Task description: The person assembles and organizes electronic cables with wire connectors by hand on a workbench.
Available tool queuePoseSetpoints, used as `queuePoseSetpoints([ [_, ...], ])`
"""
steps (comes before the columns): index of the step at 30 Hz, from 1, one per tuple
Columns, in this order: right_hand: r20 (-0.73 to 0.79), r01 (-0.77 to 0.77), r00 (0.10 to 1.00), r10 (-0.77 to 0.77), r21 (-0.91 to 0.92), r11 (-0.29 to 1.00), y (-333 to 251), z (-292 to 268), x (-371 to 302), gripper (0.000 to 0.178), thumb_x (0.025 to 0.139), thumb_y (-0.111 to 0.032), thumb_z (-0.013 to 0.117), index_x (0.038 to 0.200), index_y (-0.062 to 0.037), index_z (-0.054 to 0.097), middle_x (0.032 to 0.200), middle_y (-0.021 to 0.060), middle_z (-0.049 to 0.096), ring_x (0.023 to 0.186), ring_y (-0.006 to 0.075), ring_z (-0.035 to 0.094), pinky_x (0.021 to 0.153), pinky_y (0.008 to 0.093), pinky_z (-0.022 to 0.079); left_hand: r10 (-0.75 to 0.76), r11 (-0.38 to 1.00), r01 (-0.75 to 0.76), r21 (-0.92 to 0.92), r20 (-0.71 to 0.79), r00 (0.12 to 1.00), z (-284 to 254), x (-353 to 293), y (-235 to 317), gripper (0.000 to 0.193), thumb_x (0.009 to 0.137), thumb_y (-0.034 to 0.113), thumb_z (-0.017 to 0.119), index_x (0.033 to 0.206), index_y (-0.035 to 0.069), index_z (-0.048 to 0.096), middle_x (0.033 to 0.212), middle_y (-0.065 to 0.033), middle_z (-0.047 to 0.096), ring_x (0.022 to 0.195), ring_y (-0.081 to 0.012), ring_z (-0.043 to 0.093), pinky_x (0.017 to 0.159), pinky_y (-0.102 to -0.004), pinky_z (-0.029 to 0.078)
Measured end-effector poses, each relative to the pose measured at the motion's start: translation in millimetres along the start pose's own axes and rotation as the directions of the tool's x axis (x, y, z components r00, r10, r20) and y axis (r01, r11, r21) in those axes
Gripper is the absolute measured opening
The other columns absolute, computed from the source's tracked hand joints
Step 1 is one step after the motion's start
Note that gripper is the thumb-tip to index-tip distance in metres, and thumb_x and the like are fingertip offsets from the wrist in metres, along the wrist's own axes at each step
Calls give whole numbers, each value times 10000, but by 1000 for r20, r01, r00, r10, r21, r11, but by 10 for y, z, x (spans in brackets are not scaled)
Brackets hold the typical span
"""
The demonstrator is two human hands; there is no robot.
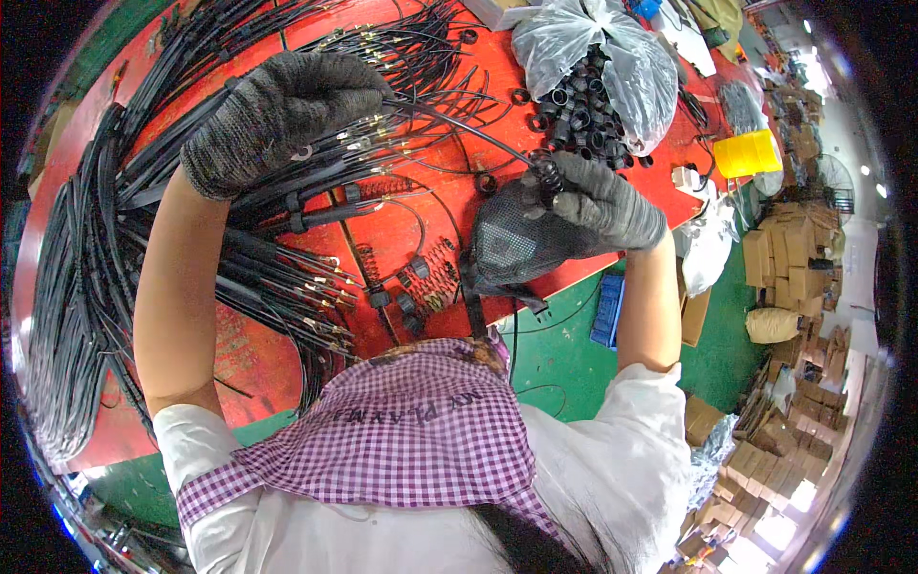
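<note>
My left hand [287, 120], in a dark grey knitted glove, is closed on a thin black cable [459, 122]. The cable runs from its fingers across to my right hand [617, 206], gloved the same way. Between the right thumb and fingers sits a small black coil-like piece [546, 175], and the cable's end meets it; whether it passes through I cannot tell. Just below that hand a black mesh item [516, 239] rests at the table's edge. Under and beside the left hand lie many black cables with metal ends [287, 273].
Small springs [435, 277] lie on the red table [244, 368]. Beyond the right hand, black rings [579, 100] spill from a clear plastic bag [636, 72]. A yellow container [748, 154] stands at the right. Cardboard boxes [789, 253] are stacked on the green floor.
</note>
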State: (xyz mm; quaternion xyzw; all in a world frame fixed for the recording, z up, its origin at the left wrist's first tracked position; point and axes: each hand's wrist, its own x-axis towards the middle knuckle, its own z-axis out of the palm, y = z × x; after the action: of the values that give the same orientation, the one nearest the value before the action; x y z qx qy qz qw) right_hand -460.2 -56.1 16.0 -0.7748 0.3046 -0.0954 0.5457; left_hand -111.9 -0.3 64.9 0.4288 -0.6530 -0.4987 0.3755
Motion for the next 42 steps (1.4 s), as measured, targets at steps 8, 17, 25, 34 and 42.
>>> queuePoseSetpoints([
  [8, 356, 36, 925, -134, 268, 963, 164, -213, 246, 424, 850, -256, 539, 1170, 12, 469, 1029, 96, 584, 933, 169, 561, 792, 258, 425, -10, 997, 13, -83, 28, 1000, -21, -10, 32, 279, 778, 76, 590, 1044, -6, 570, 997, -54, 589, 923, -147, 547, 824, -285, 454],
  [17, 443, 53, 856, -267, 440, 897, 5, -232, 331, 485, 845, -327, 524, 1142, 52, 462, 973, 127, 600, 920, 212, 576, 762, 282, 453, -79, 996, 78, 34, 12, 997, -55, 22, 43, 319, 733, 80, 572, 1048, 32, 577, 1014, -102, 584, 948, -223, 557, 835, -319, 454],
  [25, 448, 52, 818, -361, 568, 822, 86, -144, 383, 342, 862, -228, 510, 1072, 42, 490, 982, 142, 595, 869, 243, 600, 756, 303, 464, 248, 908, -280, 311, 138, 959, -30, 26, 51, 275, 798, 154, 592, 1030, 6, 591, 976, -78, 608, 890, -148, 564, 798, -268, 451],
  [34, 306, 45, 952, 21, -209, 977, -21, -134, 338, 333, 813, -132, 553, 1127, -27, 518, 1106, 131, 552, 1036, 250, 533, 904, 298, 410, -54, 996, 48, 72, 89, 995, -27, -12, 200, 248, 770, 165, 626, 954, 0, 614, 901, -53, 638, 849, -121, 578, 768, -250, 457],
  [42, 547, 131, 827, -133, 43, 990, -117, -17, 546, 301, 868, -153, 500, 1104, 35, 506, 1055, 96, 574, 1006, 182, 529, 880, 287, 409, -43, 988, 34, 149, 57, 997, 28, -3, 88, 229, 762, 163, 629, 921, -1, 616, 848, -40, 638, 817, -122, 579, 743, -251, 462],
])
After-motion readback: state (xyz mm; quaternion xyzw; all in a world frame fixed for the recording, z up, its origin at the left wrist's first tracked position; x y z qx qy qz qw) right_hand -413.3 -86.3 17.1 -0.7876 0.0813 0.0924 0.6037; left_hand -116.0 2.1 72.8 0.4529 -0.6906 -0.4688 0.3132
